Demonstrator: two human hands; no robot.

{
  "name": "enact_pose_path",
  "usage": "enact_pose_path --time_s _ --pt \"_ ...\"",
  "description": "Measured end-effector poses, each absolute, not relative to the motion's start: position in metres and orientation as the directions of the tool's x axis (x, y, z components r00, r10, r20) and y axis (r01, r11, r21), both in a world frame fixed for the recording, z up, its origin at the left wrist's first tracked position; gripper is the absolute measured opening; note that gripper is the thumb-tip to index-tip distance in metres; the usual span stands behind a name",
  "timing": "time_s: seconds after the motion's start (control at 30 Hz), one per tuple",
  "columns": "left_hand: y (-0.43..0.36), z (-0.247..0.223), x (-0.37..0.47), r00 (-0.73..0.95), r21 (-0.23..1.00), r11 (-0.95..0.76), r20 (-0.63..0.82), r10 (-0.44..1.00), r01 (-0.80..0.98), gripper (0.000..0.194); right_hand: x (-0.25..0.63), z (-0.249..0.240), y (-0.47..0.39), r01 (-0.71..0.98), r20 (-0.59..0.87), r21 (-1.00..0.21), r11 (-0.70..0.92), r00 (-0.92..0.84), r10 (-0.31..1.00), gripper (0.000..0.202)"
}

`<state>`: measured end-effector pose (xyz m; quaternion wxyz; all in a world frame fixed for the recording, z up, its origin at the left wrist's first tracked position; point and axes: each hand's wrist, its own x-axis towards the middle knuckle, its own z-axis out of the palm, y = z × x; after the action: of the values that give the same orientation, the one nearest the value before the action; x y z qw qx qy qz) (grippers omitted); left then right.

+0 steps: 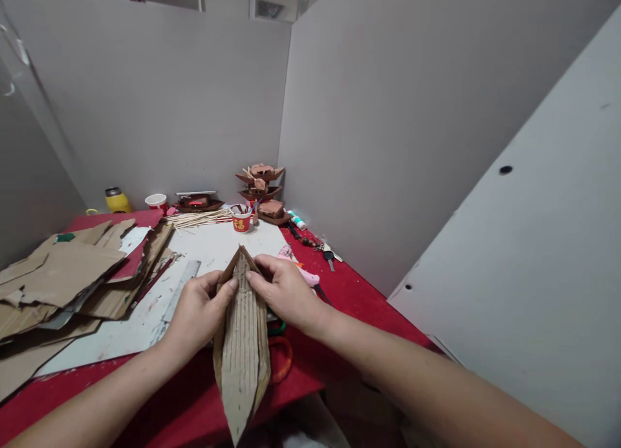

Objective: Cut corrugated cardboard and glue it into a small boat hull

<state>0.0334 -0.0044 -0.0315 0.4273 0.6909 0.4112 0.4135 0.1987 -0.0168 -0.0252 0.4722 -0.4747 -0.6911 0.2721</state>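
Note:
A long cardboard boat hull (241, 351), pointed at both ends with folded-up sides, is held between my hands over the table's front edge. My left hand (201, 306) grips its left side near the far tip, thumb pressed on the ridged inner floor. On the opposite side my right hand (286, 289) pinches the wall, its thumb also on the inside. Both thumbs lie close together. Partly hidden behind the hull are scissors with an orange-red handle (282, 361). A metal ruler (182, 289) lies beyond my left hand.
Torn cardboard sheets (63, 273) pile up at left. A red paper cup (241, 220), thin sticks (201, 217) and several brown model boats (261, 183) stand at the back. Keys (328, 257) lie on the red cloth (356, 299) at right. Grey partitions (160, 99) enclose the table.

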Motion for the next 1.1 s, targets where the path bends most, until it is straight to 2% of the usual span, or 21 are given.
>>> enact_pose_path --time_s 0.17,0.33,0.43,0.63,1.1 --pt "-0.004 -0.033 0.030 0.253 0.838 -0.476 0.415 0.874 0.269 0.034 0.199 -0.029 -0.021 0.387 0.396 -0.826 0.411 -0.122 0.910 0.013" --pt "0.000 -0.039 0.027 0.175 0.778 -0.556 0.528 0.831 0.292 0.017 0.197 -0.033 -0.025 0.339 0.388 -0.845 0.413 -0.141 0.911 0.011" --pt "-0.001 -0.040 0.027 0.162 0.735 -0.601 0.582 0.797 0.313 0.012 0.196 -0.036 -0.024 0.276 0.375 -0.873 0.401 -0.143 0.916 0.010" --pt "-0.004 -0.037 0.028 0.223 0.693 -0.649 0.611 0.760 0.314 0.009 0.197 -0.042 -0.023 0.230 0.395 -0.878 0.419 -0.145 0.907 0.015" --pt "-0.009 -0.038 0.033 0.205 0.699 -0.624 0.593 0.779 0.350 0.013 0.194 -0.044 -0.024 0.212 0.410 -0.877 0.431 -0.139 0.902 0.019"
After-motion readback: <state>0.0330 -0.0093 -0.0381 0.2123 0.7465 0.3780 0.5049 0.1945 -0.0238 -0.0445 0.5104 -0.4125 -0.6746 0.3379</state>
